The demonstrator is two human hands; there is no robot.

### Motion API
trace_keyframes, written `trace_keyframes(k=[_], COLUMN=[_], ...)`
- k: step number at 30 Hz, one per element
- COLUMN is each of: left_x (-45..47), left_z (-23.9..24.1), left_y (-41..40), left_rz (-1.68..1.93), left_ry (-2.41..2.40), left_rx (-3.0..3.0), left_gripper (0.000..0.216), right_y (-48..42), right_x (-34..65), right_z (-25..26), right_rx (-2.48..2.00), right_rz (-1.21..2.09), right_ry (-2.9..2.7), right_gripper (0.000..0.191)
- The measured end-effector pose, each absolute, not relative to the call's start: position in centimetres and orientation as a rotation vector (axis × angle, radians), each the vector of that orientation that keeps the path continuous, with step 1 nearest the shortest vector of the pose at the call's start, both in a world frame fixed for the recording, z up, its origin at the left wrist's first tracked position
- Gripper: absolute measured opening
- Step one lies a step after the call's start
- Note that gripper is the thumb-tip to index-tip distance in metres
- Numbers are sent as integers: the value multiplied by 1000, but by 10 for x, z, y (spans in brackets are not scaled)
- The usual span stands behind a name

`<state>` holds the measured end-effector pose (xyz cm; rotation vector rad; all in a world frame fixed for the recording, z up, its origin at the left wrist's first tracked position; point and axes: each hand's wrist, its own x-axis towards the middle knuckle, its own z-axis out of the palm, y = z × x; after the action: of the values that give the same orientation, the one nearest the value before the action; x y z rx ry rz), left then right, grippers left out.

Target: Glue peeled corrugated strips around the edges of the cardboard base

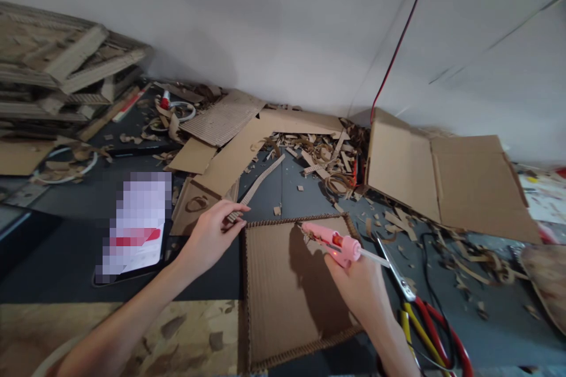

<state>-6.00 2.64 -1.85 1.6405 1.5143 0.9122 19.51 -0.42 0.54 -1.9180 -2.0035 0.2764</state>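
Observation:
My right hand (365, 291) is wrapped round a pink glue gun (329, 241) with a clear glue stick out of its back. The gun's nozzle is near the far edge of a square cardboard panel (276, 294), which has corrugated strips along its edges. Between the fingertips of my left hand (214, 228) is one end of a narrow corrugated cardboard strip (264, 177), just beside the panel's far left corner. The strip's other end stretches away over the dark table.
Scissors (404, 283) and red-and-yellow handled tools (435, 336) lie right of the panel. A tablet (132, 253) lies at left. Cardboard scraps (327, 156) cover the back, with a folded cardboard box (402, 171) at right and stacked cardboard frames (66, 70) at far left.

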Motion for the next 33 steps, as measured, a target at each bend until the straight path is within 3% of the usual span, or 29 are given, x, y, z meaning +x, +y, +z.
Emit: trace_keyframes(k=[33], left_x=[-61], left_z=[-19], left_y=[27], left_rz=[930], left_ry=[1512], left_rx=[1636], left_gripper=[22], right_y=[-2], right_x=[223], right_z=[0], right_rx=[-2149], right_rz=[116], right_ry=[-1891], right_gripper=[22])
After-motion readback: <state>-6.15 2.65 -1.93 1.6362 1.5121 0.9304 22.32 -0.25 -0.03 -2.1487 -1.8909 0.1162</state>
